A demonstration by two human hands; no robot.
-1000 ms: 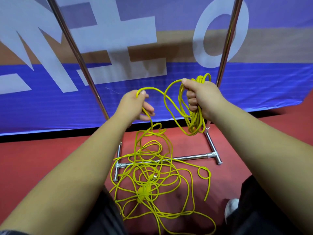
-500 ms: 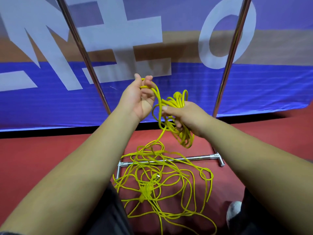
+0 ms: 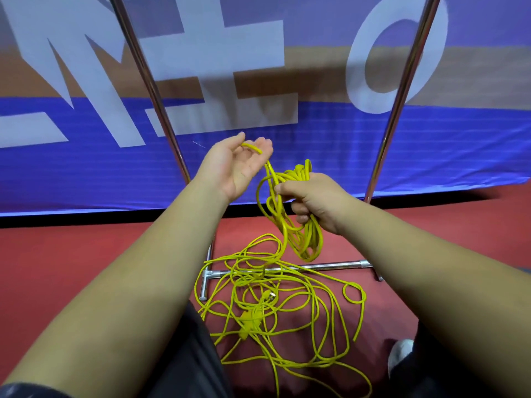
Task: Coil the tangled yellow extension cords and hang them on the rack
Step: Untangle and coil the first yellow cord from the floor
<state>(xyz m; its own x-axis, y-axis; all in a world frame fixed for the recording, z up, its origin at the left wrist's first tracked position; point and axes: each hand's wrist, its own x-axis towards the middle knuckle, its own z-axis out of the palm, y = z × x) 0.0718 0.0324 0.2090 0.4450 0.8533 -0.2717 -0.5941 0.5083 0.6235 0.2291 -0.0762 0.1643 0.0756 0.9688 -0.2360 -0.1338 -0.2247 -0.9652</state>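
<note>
Mid-frame, the right hand [image 3: 311, 201] grips a bundle of coiled yellow cord [image 3: 298, 222]. The left hand [image 3: 234, 165], palm up with fingers loosely spread, carries one strand. The remaining tangle [image 3: 275, 308] lies on the red floor [image 3: 71, 268] across the rack [image 3: 324, 266] base.

Red floor [image 3: 71, 268], smooth and matte. Carries the chrome base of the rack [image 3: 330, 265]: a crossbar lying flat, with a short T-foot [image 3: 204, 285] at its left end. Bears also a loose tangle of yellow extension cords [image 3: 260, 307], sprawled across the crossbar and spreading toward the near side. Holds a plug [image 3: 270, 295] and a yellow connector lump [image 3: 247, 320] near the tangle's middle. Meets a blue banner [image 3: 86, 168] at the back. Supports a pale shoe [image 3: 400, 357] at the lower right.
</note>
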